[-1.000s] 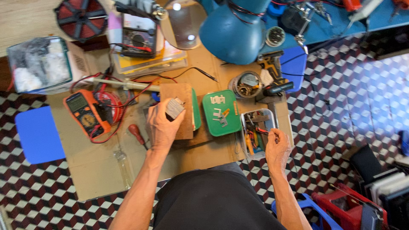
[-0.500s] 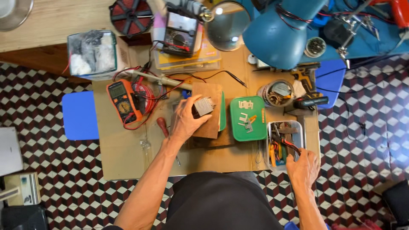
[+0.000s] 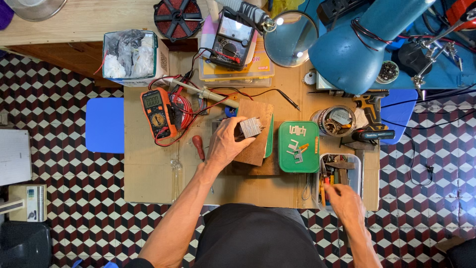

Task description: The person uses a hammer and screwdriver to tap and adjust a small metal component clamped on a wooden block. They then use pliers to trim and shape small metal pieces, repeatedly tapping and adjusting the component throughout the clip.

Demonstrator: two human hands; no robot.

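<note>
Your left hand point(image 3: 224, 144) grips a small grey metal part point(image 3: 250, 127) on the wooden board point(image 3: 255, 144). Your right hand point(image 3: 344, 203) hovers at the clear tool tray point(image 3: 358, 164), fingers seemingly curled but blurred

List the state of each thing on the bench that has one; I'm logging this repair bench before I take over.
Left hand: fingers gripping the small grey block-shaped part on the brown wooden board.
Right hand: reaching over the clear plastic tool tray, empty as far as shows.
Green plastic lid: flat, holding small metal pieces.
Orange digital multimeter: lying face up, leads attached.
Blue desk lamp: cannot tell if lit.
</note>
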